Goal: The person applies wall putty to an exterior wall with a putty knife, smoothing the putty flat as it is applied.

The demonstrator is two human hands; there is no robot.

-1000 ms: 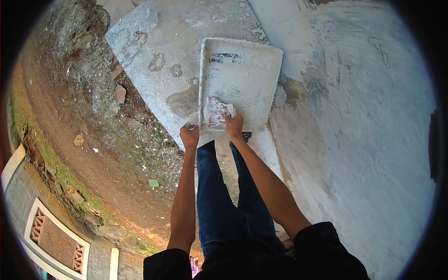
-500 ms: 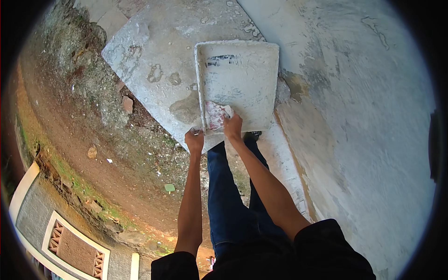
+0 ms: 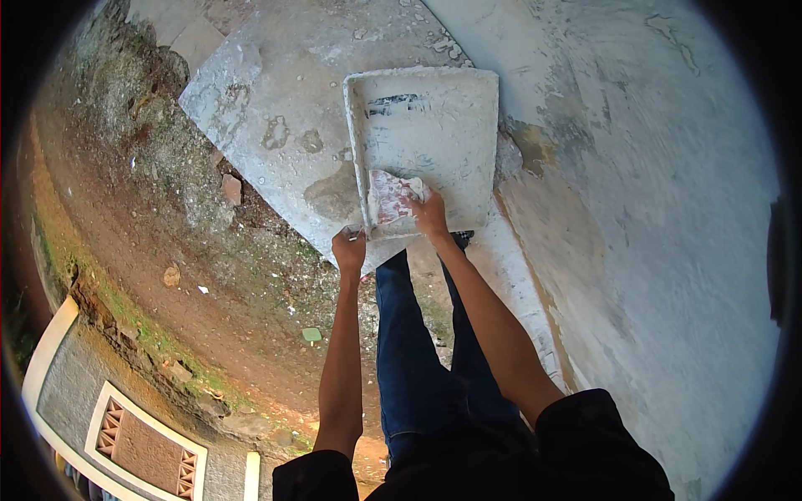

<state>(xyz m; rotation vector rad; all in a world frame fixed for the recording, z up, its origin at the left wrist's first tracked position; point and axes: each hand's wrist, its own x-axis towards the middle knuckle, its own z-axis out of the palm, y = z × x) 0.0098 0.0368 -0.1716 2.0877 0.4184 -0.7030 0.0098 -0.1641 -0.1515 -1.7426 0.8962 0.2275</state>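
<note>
A shallow rectangular tray [image 3: 451, 125], coated in whitish plaster-like residue, lies over a pale slab in front of me. My left hand [image 3: 349, 248] is closed at its near left corner, gripping the rim. Inside the tray, my right hand [image 3: 430, 215] pinches a flat reddish piece smeared with white [image 3: 389, 197]. That piece rests against the tray's left wall near the close end. Whether it is a stiff scraper or something softer I cannot tell. Dark streaks mark the tray's far part.
The stained concrete slab [image 3: 276, 92] extends beneath and beyond the tray. A smeared grey-white wall [image 3: 668, 217] rises on the right. Rough soil with stones and a small green object [image 3: 312, 334] lies to the left, with a low building [image 3: 138, 442] at lower left.
My right hand has moved slightly right, and more of the reddish piece's surface shows, with its top edge higher. My left hand stays at the tray's corner.
</note>
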